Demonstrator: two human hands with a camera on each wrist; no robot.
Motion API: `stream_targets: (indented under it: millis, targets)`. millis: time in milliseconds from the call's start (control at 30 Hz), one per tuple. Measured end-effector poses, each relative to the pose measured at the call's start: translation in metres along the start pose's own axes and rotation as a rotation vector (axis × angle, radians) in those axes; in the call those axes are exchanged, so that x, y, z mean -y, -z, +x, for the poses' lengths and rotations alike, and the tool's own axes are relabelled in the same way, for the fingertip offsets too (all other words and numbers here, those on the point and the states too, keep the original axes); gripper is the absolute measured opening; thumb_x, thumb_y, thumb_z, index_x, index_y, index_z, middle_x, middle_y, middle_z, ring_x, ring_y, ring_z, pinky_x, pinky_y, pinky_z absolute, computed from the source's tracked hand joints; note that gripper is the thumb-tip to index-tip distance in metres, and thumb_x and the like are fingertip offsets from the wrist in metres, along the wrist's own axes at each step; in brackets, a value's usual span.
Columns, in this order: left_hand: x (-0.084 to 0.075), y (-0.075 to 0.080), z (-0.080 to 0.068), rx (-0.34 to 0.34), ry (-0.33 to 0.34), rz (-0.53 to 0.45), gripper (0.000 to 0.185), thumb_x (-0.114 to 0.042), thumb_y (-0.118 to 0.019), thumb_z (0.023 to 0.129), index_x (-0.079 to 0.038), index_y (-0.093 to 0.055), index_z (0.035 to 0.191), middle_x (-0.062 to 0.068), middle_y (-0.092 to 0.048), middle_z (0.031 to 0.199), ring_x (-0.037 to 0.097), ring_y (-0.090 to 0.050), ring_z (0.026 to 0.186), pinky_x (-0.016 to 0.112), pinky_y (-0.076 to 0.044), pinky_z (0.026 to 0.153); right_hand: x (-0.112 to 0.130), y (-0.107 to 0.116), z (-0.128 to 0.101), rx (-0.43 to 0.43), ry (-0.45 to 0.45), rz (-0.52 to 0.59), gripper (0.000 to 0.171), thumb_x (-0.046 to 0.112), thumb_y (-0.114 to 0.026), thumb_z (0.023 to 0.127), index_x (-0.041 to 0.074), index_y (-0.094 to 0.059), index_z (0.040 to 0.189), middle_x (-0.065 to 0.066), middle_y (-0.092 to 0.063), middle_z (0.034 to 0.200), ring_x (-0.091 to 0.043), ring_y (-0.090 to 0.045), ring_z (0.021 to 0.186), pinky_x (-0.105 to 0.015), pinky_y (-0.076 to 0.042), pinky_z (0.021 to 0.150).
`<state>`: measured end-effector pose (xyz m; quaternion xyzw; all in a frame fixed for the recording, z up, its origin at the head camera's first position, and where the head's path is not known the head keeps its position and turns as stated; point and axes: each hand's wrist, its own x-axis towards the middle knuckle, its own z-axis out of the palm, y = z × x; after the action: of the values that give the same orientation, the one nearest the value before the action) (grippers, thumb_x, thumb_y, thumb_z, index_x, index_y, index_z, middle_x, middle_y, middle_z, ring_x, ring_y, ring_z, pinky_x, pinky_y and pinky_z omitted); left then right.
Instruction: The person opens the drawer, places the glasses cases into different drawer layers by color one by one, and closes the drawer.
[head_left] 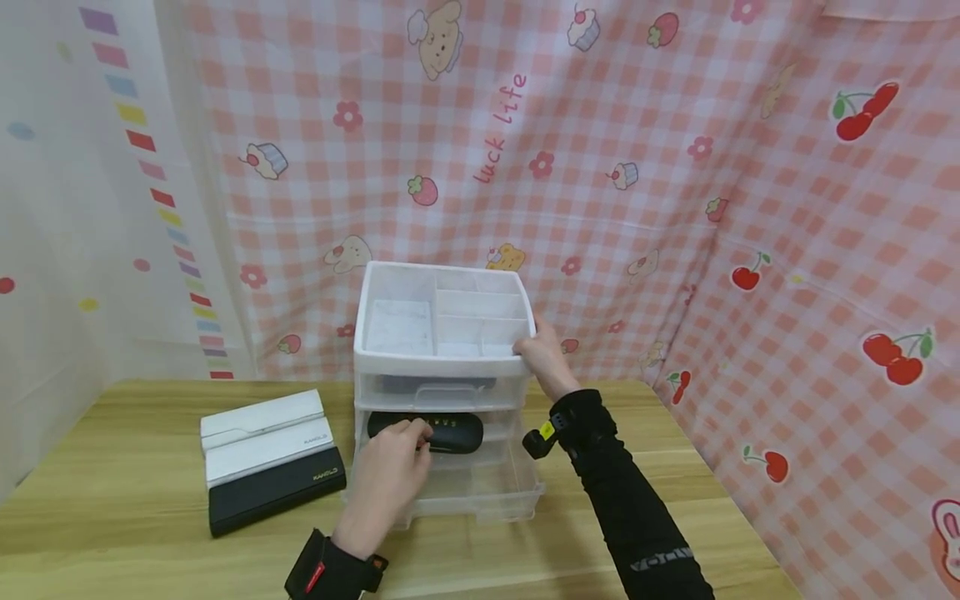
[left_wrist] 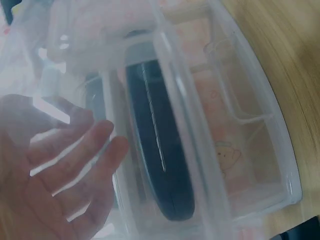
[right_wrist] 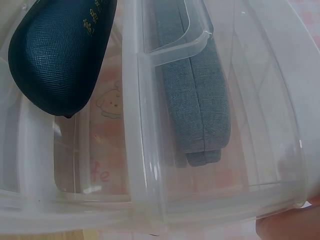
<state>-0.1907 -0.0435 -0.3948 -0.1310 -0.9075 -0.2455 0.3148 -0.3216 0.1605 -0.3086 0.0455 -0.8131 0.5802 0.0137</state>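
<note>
I stand at a wooden counter [head_left: 150, 500] with pale grain, closed in by a pink checked curtain [head_left: 637, 167] printed with cherries, cupcakes, strawberries and small bears; the words "luck life" run slantwise across it in pink. To the left hangs a white sheet [head_left: 75, 167] with a line of coloured stripes.

On the counter's left part lie 2 flat cases [head_left: 270, 458], white over black, each with a small word on its edge that I cannot read for certain. Just beside them stands a clear plastic drawer unit [head_left: 442, 367] with a white divided tray on top. Its lower drawer [head_left: 480, 492] is pulled out toward me. A black glasses case [head_left: 450, 433] lies across the back of that drawer, with a row of small gold letters too small to read. In the right wrist view a grey pouch [right_wrist: 197, 100] sits in the shut drawer above it.

My left hand [head_left: 390, 475] reaches into the open drawer, fingers bent over the left end of the glasses case and touching it; I cannot tell if they truly grip it. In the left wrist view the fingers [left_wrist: 90, 150] show loosely spread through the clear plastic, just beside the case. My right hand [head_left: 543, 358] holds the unit's top right corner, fingers curled over the rim of the tray.
</note>
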Motion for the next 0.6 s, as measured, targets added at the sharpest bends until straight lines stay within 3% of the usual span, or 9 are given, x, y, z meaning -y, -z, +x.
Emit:
stream_targets:
  millis: [167, 267, 467, 600]
  targets:
    - [0.012, 0.009, -0.002, -0.044, -0.047, 0.013, 0.014, -0.005, -0.074, 0.075, -0.010, -0.070, 0.087, 0.001, -0.067, 0.074, 0.016, -0.059, 0.062, 0.026, -0.046, 0.054, 0.003, 0.000, -0.002, -0.008, -0.005, 0.004, 0.071, -0.008, -0.046, 0.078, 0.011, -0.034, 0.145, -0.014, -0.044, 0.142, -0.032, -0.046, 0.120, -0.054, -0.038, 0.104]
    - [0.018, 0.019, -0.001, -0.052, -0.041, 0.005, 0.015, -0.005, -0.075, 0.076, -0.009, -0.071, 0.090, 0.002, -0.068, 0.077, 0.018, -0.061, 0.067, 0.028, -0.047, 0.057, -0.001, 0.001, 0.002, -0.019, -0.005, 0.002, 0.071, -0.008, -0.046, 0.077, 0.011, -0.036, 0.144, -0.013, -0.045, 0.141, -0.032, -0.046, 0.119, -0.054, -0.038, 0.104]
    - [0.032, 0.043, 0.002, -0.073, 0.026, -0.012, 0.013, -0.005, -0.073, 0.078, -0.007, -0.071, 0.090, 0.004, -0.070, 0.078, 0.023, -0.062, 0.072, 0.033, -0.047, 0.058, -0.001, 0.000, 0.002, -0.017, -0.006, -0.003, 0.070, -0.008, -0.047, 0.077, 0.010, -0.036, 0.144, -0.014, -0.046, 0.141, -0.032, -0.047, 0.119, -0.054, -0.038, 0.105]
    - [0.046, 0.054, 0.000, -0.019, 0.094, -0.010, 0.011, -0.006, -0.070, 0.081, -0.007, -0.070, 0.092, 0.006, -0.070, 0.080, 0.025, -0.063, 0.074, 0.035, -0.047, 0.057, -0.001, -0.001, 0.002, -0.018, -0.013, -0.007, 0.069, -0.008, -0.047, 0.078, 0.011, -0.036, 0.143, -0.013, -0.046, 0.141, -0.032, -0.047, 0.120, -0.055, -0.038, 0.105]
